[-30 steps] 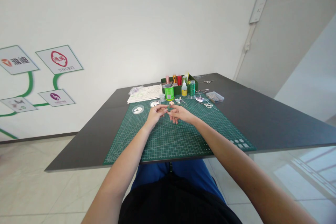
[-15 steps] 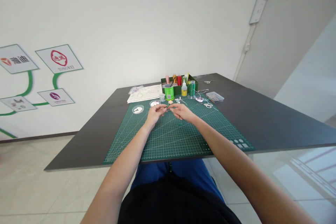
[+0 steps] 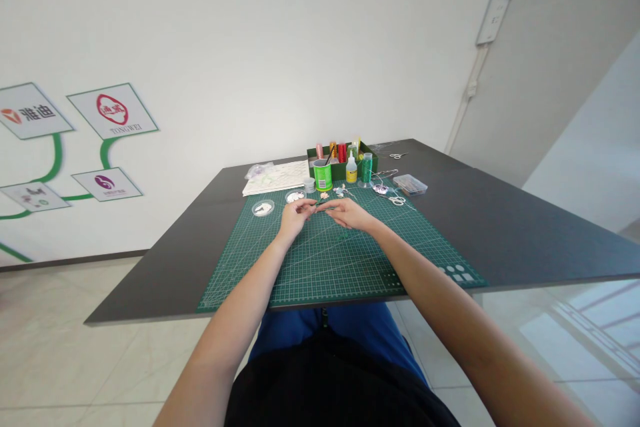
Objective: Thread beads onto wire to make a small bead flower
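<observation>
Over the far half of the green cutting mat (image 3: 320, 260), my left hand (image 3: 295, 217) pinches a small dark green piece (image 3: 321, 202), too small to name. My right hand (image 3: 347, 213) meets it from the other side, fingers pressed together at the same piece; what lies between them is hidden. Just beyond the fingertips lies a small pinkish ornament (image 3: 325, 195). Beside my left hand are a round dish with white bits (image 3: 263, 208) and a second dish (image 3: 295, 197).
Behind the hands stand a bright green can (image 3: 323, 177), a glue bottle (image 3: 351, 169), a green thread spool (image 3: 367, 167) and a dark green box (image 3: 373, 159) with coloured spools. Scissors (image 3: 397, 201) and a clear plastic case (image 3: 410, 185) lie right; white sheets (image 3: 277, 177) lie left.
My right hand's fingertips have shifted slightly left, closer to my left hand's. The small green piece stays between the hands.
</observation>
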Demonstrator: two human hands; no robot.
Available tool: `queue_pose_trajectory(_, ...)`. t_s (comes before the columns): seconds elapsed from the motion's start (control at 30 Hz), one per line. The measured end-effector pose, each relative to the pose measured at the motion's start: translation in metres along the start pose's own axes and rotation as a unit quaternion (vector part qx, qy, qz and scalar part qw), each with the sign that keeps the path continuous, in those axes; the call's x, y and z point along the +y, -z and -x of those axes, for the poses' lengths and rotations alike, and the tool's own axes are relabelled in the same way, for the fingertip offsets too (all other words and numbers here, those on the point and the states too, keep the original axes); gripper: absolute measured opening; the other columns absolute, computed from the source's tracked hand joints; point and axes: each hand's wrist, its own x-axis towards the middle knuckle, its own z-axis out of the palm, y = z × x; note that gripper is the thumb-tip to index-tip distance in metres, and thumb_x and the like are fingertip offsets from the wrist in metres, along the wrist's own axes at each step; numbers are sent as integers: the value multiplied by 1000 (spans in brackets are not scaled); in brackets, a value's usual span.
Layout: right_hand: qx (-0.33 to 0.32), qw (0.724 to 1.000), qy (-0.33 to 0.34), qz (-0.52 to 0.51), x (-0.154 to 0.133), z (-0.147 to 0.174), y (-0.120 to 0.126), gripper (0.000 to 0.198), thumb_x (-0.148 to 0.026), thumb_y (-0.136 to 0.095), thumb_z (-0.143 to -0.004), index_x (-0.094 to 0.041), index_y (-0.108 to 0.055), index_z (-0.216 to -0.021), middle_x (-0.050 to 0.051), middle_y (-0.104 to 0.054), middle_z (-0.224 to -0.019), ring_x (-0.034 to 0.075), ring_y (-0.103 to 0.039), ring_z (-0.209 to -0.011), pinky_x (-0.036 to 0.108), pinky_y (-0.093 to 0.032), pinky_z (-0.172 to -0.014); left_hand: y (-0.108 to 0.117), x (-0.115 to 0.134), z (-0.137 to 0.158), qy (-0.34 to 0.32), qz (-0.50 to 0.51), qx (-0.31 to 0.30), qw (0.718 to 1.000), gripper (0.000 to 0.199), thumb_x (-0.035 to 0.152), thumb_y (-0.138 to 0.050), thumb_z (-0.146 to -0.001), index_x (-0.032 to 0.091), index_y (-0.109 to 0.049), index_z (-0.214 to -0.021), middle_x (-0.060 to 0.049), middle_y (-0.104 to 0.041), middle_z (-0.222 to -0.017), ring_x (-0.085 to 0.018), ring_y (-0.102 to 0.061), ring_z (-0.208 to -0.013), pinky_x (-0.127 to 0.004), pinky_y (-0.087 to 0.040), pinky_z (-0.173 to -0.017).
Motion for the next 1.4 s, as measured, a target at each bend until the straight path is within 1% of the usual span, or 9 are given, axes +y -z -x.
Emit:
queue_pose_trajectory(0.27,-21,1000,-9,14,-1,1,3,45,-34,-56,-90,-6,-69,-122,-10,-41,-38,8,-35,-32,19,-30,-36,3,-2,-1,-12,-80,13,997,18,24,-78,-71,17,-79,-87,-2,-66,-65,-11,-51,-51,-25,-42,-56)
queue_pose_trajectory(0.37,-34,999,-8,22,0,1,4,44,-34,-56,-90,-6,-71,-120,-10,-42,-38,7,-34,-32,19,-29,-37,3,-1,1,-39,-126,19,991,13,18,-76,-73,19,-80,-86,-2,-67,-66,-13,-52,-55,-26,-42,-61)
queue_pose_trajectory(0.5,-50,998,-3,22,-1,2,4,42,-33,-56,-90,-6,-71,-118,-10,-41,-39,7,-34,-32,19,-29,-37,2,1,4,-81,-181,18,980,16,13,-75,-74,22,-81,-85,-3,-68,-68,-16,-55,-61,-29,-43,-67)
queue_pose_trajectory(0.67,-38,999,0,2,-2,2,5,40,-35,-58,-90,-6,-71,-113,-11,-39,-37,7,-32,-33,19,-26,-38,2,1,7,-112,-234,-15,966,19,10,-73,-78,23,-81,-87,-5,-72,-79,-18,-58,-68,-29,-41,-71)
queue_pose_trajectory(0.83,-24,999,4,-40,-4,3,8,38,-38,-60,-89,-7,-71,-108,-10,-41,-37,7,-30,-32,20,-24,-37,1,5,10,-123,-290,-61,947,18,12,-70,-82,23,-81,-92,-4,-70,-77,-17,-57,-68,-28,-39,-69)
queue_pose_trajectory(1.0,-10,997,-1,-76,-7,4,10,38,-39,-64,-86,-7,-70,-106,-11,-38,-36,6,-27,-32,21,-19,-37,-2,8,11,-123,-306,-88,940,16,13,-71,-82,22,-81,-93,-5,-70,-80,-16,-57,-67,-29,-42,-70)
queue_pose_trajectory(1.1,-4,995,-3,-97,-8,4,11,41,-41,-66,-86,-6,-70,-107,-11,-37,-36,6,-26,-33,22,-18,-38,-2,8,12,-124,-315,-110,934,16,13,-71,-83,21,-80,-94,-5,-72,-84,-16,-61,-70,-29,-44,-72)
queue_pose_trajectory(1.27,4,992,4,-125,-7,5,14,43,-40,-67,-86,-5,-70,-112,-12,-37,-36,5,-25,-34,23,-18,-40,-3,9,13,-142,-337,-159,917,17,13,-67,-87,19,-78,-99,-5,-75,-93,-16,-65,-80,-27,-47,-76)
queue_pose_trajectory(1.4,8,990,17,-142,-5,6,17,44,-37,-67,-87,-6,-70,-117,-11,-37,-38,5,-25,-35,24,-18,-42,-4,9,14,-141,-336,-180,914,17,14,-66,-88,18,-78,-100,-5,-76,-97,-17,-66,-82,-28,-49,-79)
